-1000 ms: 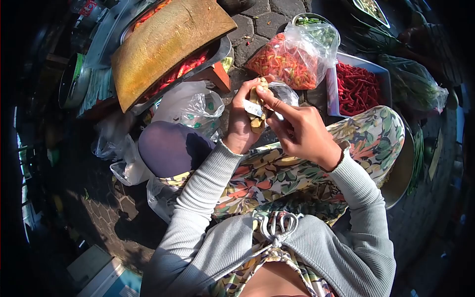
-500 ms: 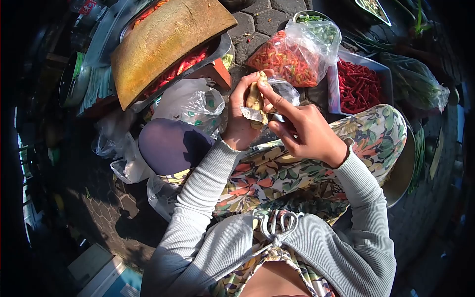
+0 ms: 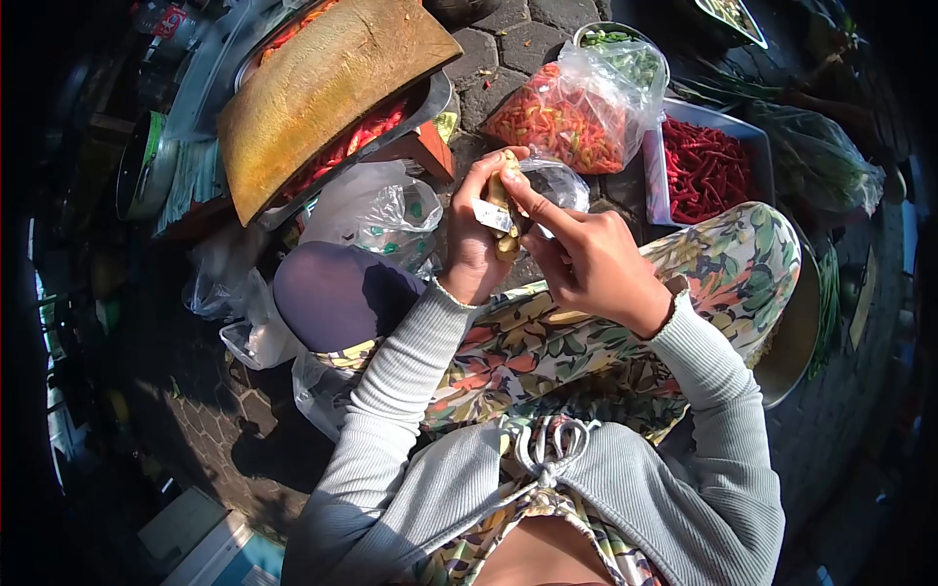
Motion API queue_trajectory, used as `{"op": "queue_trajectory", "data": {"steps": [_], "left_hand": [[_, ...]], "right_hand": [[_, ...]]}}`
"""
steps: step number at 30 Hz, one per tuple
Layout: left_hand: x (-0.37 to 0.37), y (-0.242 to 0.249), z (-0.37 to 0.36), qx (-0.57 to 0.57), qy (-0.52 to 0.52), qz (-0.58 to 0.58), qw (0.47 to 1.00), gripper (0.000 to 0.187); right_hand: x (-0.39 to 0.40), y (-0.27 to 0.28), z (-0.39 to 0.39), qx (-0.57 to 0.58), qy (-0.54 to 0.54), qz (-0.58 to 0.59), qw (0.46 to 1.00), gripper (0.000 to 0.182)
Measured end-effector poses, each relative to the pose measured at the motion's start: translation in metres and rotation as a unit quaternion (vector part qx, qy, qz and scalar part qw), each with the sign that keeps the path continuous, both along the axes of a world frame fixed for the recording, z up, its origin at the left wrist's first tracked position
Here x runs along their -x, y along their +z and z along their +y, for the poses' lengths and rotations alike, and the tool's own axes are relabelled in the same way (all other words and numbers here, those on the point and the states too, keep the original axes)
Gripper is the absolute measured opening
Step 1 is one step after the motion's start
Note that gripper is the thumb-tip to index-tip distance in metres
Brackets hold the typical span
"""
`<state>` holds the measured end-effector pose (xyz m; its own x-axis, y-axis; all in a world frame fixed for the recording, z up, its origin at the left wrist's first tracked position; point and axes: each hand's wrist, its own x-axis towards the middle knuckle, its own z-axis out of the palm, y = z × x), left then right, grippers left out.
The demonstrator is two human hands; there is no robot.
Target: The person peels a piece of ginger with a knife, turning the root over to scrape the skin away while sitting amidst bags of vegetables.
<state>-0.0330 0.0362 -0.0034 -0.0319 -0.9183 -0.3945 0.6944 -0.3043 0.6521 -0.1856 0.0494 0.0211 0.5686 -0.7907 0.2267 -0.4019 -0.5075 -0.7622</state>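
My left hand (image 3: 471, 244) is closed around a knobbly, pale brown root that looks like ginger (image 3: 506, 246), held upright above my crossed legs. A small knife's flat, shiny blade (image 3: 491, 216) lies across the root. My right hand (image 3: 608, 266) is closed on the knife, whose handle is hidden by the fingers. The right index finger reaches along the root's upper part. Just behind the hands is a clear plastic bag (image 3: 559, 184).
A wooden board (image 3: 332, 93) lies over a tray of red chillies at left. Ahead stands a bag of cut chillies (image 3: 562, 117), with a white tub of red chillies (image 3: 708, 171) to its right. White plastic bags (image 3: 376, 210) lie near my left knee.
The root and blade have turned slightly in my hands, and the blade shows more of its flat side. My right hand has shifted a little downward.
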Motion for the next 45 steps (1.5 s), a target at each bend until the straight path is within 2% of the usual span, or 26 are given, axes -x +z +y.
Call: {"op": "queue_trajectory", "data": {"steps": [2,4,7,9,11,15,19,20,25,29,31,33,34,35,37,38,39,41,43,45], "left_hand": [[-0.004,-0.006,-0.001,0.038,-0.035,0.054,0.997,0.03],[-0.005,-0.007,-0.001,0.041,-0.038,0.047,0.997,0.03],[-0.011,-0.008,-0.001,0.061,-0.05,0.034,0.996,0.03],[-0.011,-0.006,-0.001,0.078,-0.06,0.028,0.995,0.03],[-0.007,0.0,-0.001,0.07,-0.017,-0.072,0.995,0.03],[-0.001,0.001,-0.001,0.049,-0.003,-0.085,0.995,0.034],[0.004,0.009,-0.001,-0.008,0.009,-0.003,1.0,0.033],[0.001,0.005,0.0,0.004,-0.009,0.028,1.0,0.032],[0.0,0.0,0.0,-0.007,0.004,0.038,0.999,0.031],[0.003,0.002,0.003,-0.005,0.024,0.08,0.997,0.033],[-0.005,-0.004,0.004,0.035,-0.003,0.118,0.992,0.035],[-0.012,-0.007,0.002,0.056,-0.069,0.155,0.984,0.035],[-0.011,-0.008,0.002,0.076,-0.054,0.146,0.985,0.039],[-0.005,-0.01,0.007,0.165,-0.024,0.112,0.98,0.046],[-0.007,-0.007,0.007,0.122,-0.022,0.126,0.984,0.05],[-0.013,-0.003,0.001,0.068,-0.089,0.125,0.986,0.051],[-0.013,0.001,-0.001,0.036,-0.098,0.101,0.989,0.049],[-0.012,-0.005,-0.004,0.025,-0.104,0.132,0.985,0.045],[-0.008,-0.006,0.0,0.046,-0.099,0.171,0.979,0.042],[-0.007,-0.006,0.002,0.068,-0.092,0.208,0.972,0.04]], "right_hand": [[0.0,-0.003,0.0,0.006,-0.002,-0.008,1.0,0.067],[0.0,-0.003,-0.001,0.014,-0.001,-0.016,1.0,0.065],[0.003,0.003,-0.002,-0.015,0.008,-0.016,1.0,0.062],[0.006,0.005,-0.004,-0.079,0.042,-0.046,0.995,0.059],[0.006,0.006,-0.004,-0.075,0.044,-0.034,0.996,0.059],[0.004,0.005,-0.001,-0.04,0.035,-0.03,0.998,0.062],[0.002,0.004,0.0,-0.036,0.021,0.007,0.999,0.066],[0.002,0.001,0.0,-0.02,0.014,0.002,1.0,0.067],[-0.001,-0.003,0.001,0.003,-0.001,0.0,1.0,0.069],[0.0,-0.009,-0.004,0.041,-0.02,-0.018,0.999,0.062],[0.003,-0.008,-0.006,0.041,-0.016,-0.026,0.999,0.06],[0.001,-0.008,-0.006,-0.057,-0.004,-0.088,0.994,0.057],[0.001,-0.007,-0.005,-0.069,-0.009,-0.104,0.992,0.057],[0.001,-0.003,-0.005,-0.07,-0.007,-0.104,0.992,0.057],[0.002,0.005,-0.006,-0.124,-0.032,-0.122,0.984,0.059],[-0.001,-0.008,-0.009,-0.064,-0.007,-0.177,0.982,0.062],[0.0,-0.009,-0.01,-0.065,-0.005,-0.178,0.982,0.062],[0.005,-0.009,-0.011,0.007,0.044,-0.095,0.994,0.061],[0.003,-0.005,-0.009,0.012,0.022,-0.106,0.994,0.06],[0.003,0.004,-0.005,-0.097,-0.038,-0.059,0.993,0.057]]}}
